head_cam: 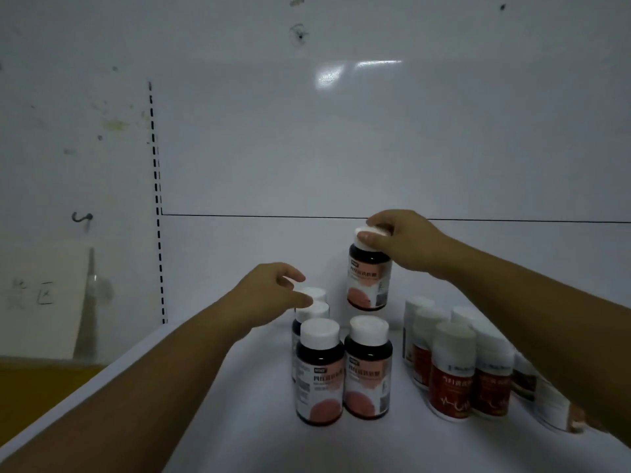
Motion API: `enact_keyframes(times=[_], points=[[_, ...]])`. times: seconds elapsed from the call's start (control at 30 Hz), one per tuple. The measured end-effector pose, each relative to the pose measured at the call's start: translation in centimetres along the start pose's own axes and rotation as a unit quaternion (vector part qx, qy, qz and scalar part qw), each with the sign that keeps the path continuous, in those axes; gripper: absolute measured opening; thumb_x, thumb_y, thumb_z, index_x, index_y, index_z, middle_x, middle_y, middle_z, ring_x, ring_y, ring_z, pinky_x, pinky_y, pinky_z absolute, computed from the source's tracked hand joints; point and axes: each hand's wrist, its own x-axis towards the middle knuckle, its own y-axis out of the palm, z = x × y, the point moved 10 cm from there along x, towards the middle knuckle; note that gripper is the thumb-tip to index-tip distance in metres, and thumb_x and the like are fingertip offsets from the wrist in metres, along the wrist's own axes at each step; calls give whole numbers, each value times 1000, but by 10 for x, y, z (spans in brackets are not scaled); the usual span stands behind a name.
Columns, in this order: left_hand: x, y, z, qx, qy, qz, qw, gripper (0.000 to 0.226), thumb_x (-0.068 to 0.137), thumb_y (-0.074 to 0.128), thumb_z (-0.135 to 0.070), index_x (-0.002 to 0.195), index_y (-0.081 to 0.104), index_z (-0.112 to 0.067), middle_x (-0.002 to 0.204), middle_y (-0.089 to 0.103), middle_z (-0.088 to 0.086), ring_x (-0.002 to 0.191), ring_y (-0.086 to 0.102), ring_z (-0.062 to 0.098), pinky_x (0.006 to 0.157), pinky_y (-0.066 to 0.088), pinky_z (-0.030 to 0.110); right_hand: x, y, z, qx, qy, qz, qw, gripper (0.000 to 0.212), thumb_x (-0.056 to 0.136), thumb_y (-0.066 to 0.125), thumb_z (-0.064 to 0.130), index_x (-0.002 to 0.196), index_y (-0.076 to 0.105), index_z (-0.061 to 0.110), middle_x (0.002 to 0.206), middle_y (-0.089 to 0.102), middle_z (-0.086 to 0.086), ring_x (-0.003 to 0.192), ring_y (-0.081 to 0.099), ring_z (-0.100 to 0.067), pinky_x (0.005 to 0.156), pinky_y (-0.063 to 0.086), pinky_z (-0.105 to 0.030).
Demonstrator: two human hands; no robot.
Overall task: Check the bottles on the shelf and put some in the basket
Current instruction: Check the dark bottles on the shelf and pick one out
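Dark bottles with white caps and pink labels stand on a white shelf [239, 421]. My right hand [403, 244] grips the white cap of one dark bottle [368, 281] and holds it in the air above the others. My left hand [273, 291] reaches over the back left bottles [312, 310], fingertips at the white caps; whether it grips one I cannot tell. Two dark bottles [321, 373] [368, 367] stand in front. No basket is in view.
A group of white bottles with red labels [454, 370] stands to the right, partly behind my right forearm. The white back panel [341, 148] rises behind the shelf. A slotted upright [157, 216] runs at the left. Yellow surface [41, 387] lies lower left.
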Motion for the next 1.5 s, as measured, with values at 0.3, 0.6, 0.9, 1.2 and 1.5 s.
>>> enact_keyframes(times=[0.3, 0.6, 0.9, 1.2, 1.5], points=[[41, 31, 15, 81, -76, 79, 991, 32, 69, 79, -26, 96, 67, -12, 102, 67, 7, 96, 62, 21, 75, 55, 31, 15, 90, -36, -23, 12, 212, 977, 39, 82, 67, 38, 116, 57, 21, 119, 57, -4, 99, 56, -16, 85, 47, -28], [43, 36, 3, 151, -56, 81, 984, 42, 66, 80, -27, 98, 63, -7, 101, 66, 10, 91, 65, 23, 77, 57, 34, 1, 117, -53, 22, 60, 263, 963, 28, 80, 71, 33, 98, 57, 17, 99, 60, -4, 75, 58, -13, 72, 55, -28], [35, -52, -66, 88, 68, -94, 989, 26, 73, 70, -31, 86, 62, -11, 90, 64, 6, 85, 63, 22, 78, 57, 41, -3, 80, -40, -13, 15, 140, 990, 45, 87, 60, 42, 124, 55, 18, 128, 58, -2, 110, 55, -14, 97, 43, -27], [-20, -79, -98, -100, 155, -118, 976, 36, 79, 65, -33, 85, 64, 2, 72, 63, 1, 63, 61, 9, 49, 49, 16, -92, 35, 9, 510, 63, -70, 855, 17, 92, 51, 25, 99, 65, 17, 108, 70, -5, 99, 67, -17, 83, 55, -30], [-66, -61, -78, -100, 115, -19, 988, 40, 81, 62, -39, 94, 67, -1, 93, 69, 6, 87, 65, 15, 59, 51, 19, -160, 122, 56, 755, 189, 159, 607, 50, 72, 61, 35, 111, 60, 5, 106, 68, -27, 85, 68, -47, 69, 59, -48]])
